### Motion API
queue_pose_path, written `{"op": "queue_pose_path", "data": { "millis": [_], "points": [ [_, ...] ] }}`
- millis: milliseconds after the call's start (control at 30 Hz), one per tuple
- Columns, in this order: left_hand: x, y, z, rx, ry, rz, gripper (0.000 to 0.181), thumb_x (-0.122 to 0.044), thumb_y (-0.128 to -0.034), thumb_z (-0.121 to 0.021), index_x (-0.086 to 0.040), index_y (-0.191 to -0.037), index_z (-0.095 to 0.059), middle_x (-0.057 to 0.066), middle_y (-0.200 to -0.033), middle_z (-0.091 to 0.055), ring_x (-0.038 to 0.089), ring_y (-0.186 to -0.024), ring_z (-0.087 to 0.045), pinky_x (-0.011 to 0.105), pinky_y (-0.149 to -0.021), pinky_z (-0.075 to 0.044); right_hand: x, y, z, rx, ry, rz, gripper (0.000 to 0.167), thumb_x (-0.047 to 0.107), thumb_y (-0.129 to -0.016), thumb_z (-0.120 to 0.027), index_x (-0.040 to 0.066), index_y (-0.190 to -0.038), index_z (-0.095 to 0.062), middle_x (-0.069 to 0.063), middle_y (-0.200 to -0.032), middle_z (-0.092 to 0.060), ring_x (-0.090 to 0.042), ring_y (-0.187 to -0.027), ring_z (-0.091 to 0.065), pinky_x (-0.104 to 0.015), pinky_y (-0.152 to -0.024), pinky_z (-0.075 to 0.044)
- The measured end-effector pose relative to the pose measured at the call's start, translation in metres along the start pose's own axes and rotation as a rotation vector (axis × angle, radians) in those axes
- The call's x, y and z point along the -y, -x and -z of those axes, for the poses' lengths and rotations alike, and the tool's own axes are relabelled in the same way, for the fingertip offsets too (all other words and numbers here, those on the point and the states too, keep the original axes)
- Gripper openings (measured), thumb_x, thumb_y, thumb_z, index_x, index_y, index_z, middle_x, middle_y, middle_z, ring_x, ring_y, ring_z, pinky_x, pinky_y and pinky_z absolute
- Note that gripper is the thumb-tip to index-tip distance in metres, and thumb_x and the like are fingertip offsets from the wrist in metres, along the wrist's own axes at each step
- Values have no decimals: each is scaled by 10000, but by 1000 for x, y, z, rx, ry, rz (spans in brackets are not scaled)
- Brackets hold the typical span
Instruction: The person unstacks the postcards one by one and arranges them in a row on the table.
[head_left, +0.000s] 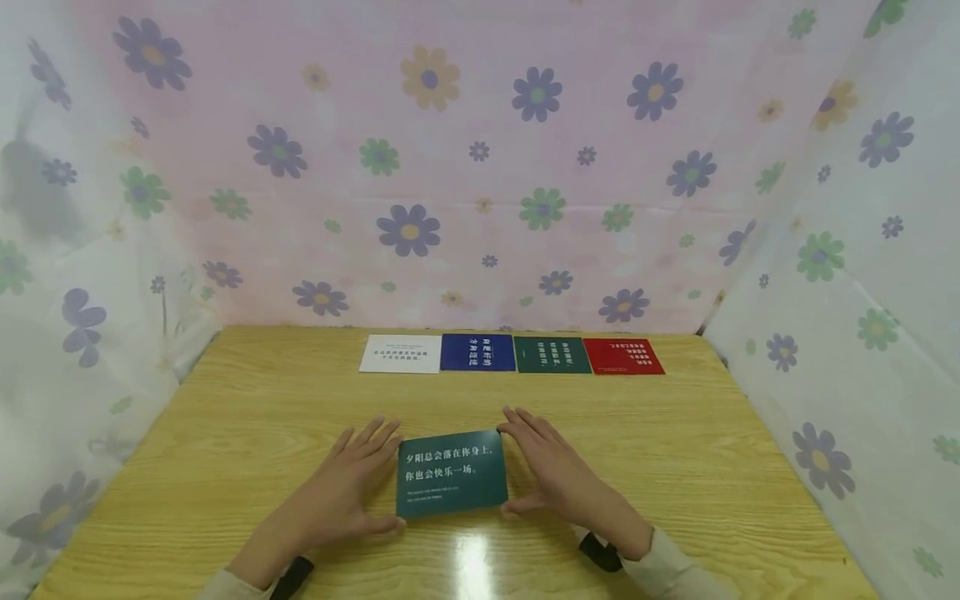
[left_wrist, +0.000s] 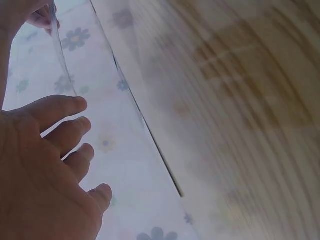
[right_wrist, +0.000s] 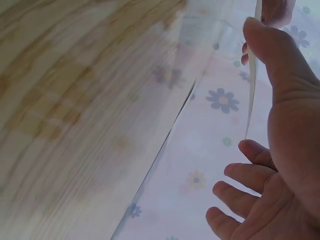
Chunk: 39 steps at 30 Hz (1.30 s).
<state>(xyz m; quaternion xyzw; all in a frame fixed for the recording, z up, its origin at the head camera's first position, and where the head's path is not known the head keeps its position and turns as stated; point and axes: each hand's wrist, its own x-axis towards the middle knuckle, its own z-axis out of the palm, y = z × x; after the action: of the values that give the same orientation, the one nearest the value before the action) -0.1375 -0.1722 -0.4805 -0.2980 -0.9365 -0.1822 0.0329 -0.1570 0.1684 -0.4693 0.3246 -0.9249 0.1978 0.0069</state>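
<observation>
A dark green card [head_left: 452,473] with white printed writing is held up over the table's near half, tilted slightly. My left hand [head_left: 348,483] pinches its left side, thumb at the lower corner and index finger at the upper one. On the opposite side my right hand [head_left: 555,475] does likewise with thumb and index finger. The other fingers of both hands are spread. Both wrist views show the card edge-on, as a thin pale strip [right_wrist: 252,80] between thumb and index finger in the right one.
Along the table's back edge lie a white card [head_left: 401,354], a blue card [head_left: 478,352], a second green card [head_left: 552,355] and a red card [head_left: 626,357], side by side. Flower-patterned cloth [head_left: 465,167] hangs behind and at both sides of the wooden table [head_left: 247,417].
</observation>
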Motion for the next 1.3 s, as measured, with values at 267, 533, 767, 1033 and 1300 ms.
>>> {"op": "queue_pose_path", "data": {
  "millis": [267,533,767,1033,1300],
  "points": [
    [11,3,4,-29,13,25,1091,-519,-719,-873,-9,-1552,-386,144,-1652,-309,410,-1515,-279,693,-1192,-199,2,-11,-6,-24,-12,28,1051,406,-743,-911,77,-1567,-348,-89,-1674,-281,-320,-1537,-269,-529,-1230,-286],
    [24,8,12,-42,35,46,1106,-494,-713,-893,-43,-1573,-363,134,-1660,-301,438,-1508,-270,704,-1177,-224,9,-25,-11,-35,-65,25,1037,398,-760,-901,91,-1578,-343,-85,-1675,-280,-308,-1541,-263,-541,-1211,-323],
    [34,11,18,-40,103,53,1103,-452,-735,-895,-86,-1600,-317,113,-1679,-257,432,-1529,-217,703,-1181,-207,15,-35,-12,-37,-66,17,1019,427,-757,-897,89,-1558,-363,-112,-1666,-295,-295,-1543,-264,-526,-1210,-332],
    [40,14,19,-27,129,79,1126,-545,-735,-861,-90,-1603,-309,115,-1679,-252,402,-1553,-159,673,-1206,-185,18,-43,-12,-19,-77,26,1021,433,-751,-899,86,-1551,-367,-106,-1666,-294,-284,-1538,-277,-498,-1235,-294],
    [43,17,23,-34,160,89,1120,-531,-743,-861,-100,-1609,-297,152,-1674,-250,434,-1542,-165,644,-1227,-165,17,-50,-14,-7,-79,32,1018,428,-755,-898,67,-1546,-369,-115,-1668,-288,-291,-1539,-276,-490,-1248,-267]
  ]
}}
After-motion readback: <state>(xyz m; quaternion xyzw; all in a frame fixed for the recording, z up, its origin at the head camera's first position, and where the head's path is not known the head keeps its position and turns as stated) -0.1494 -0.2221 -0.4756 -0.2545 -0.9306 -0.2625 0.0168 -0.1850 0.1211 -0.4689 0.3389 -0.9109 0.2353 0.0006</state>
